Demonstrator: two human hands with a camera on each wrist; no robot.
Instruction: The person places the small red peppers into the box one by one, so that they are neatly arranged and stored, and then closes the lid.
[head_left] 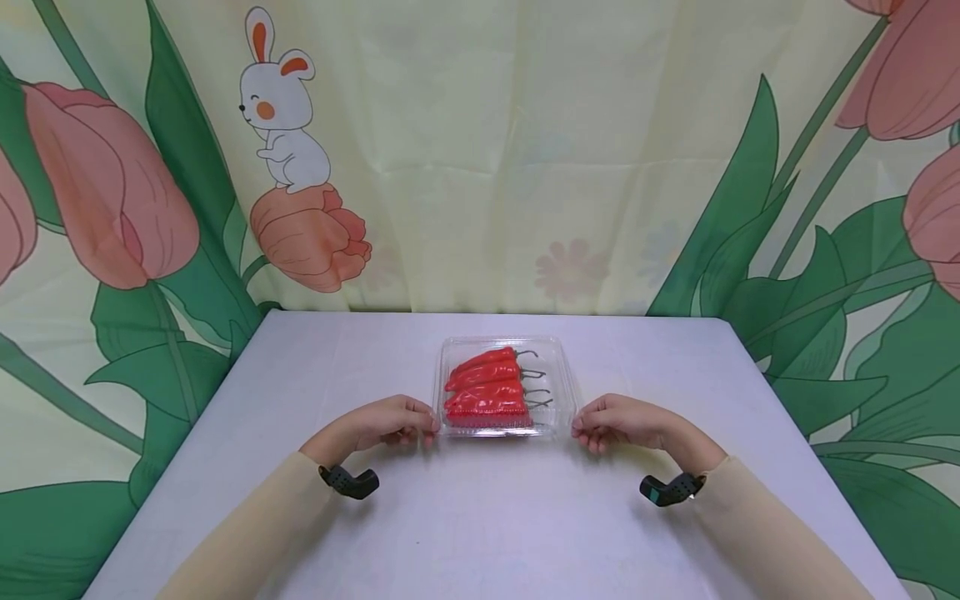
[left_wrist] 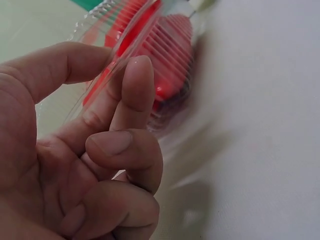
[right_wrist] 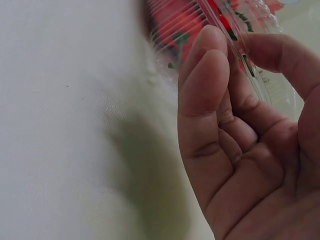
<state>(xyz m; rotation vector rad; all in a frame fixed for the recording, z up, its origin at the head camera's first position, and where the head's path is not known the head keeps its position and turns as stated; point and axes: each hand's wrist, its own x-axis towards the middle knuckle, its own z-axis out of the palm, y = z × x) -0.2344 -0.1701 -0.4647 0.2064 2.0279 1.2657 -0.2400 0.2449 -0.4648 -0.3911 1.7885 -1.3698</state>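
A clear plastic clamshell box (head_left: 495, 432) lies on the table with several red peppers (head_left: 483, 375) inside, their green stems pointing right. My left hand (head_left: 386, 421) pinches the rim at the box's near left corner between thumb and index finger. At the near right corner, my right hand (head_left: 622, 421) pinches the rim the same way. The left wrist view shows the plastic edge (left_wrist: 132, 42) between thumb and fingers, the other fingers curled below. In the right wrist view the rim (right_wrist: 252, 75) passes between the thumb and fingers.
A white-covered table (head_left: 495, 525) lies under the box. Behind it hangs a curtain (head_left: 510, 167) printed with tulips and a rabbit. Each wrist wears a black strap device, the left one (head_left: 348, 482) and the right one (head_left: 672, 489).
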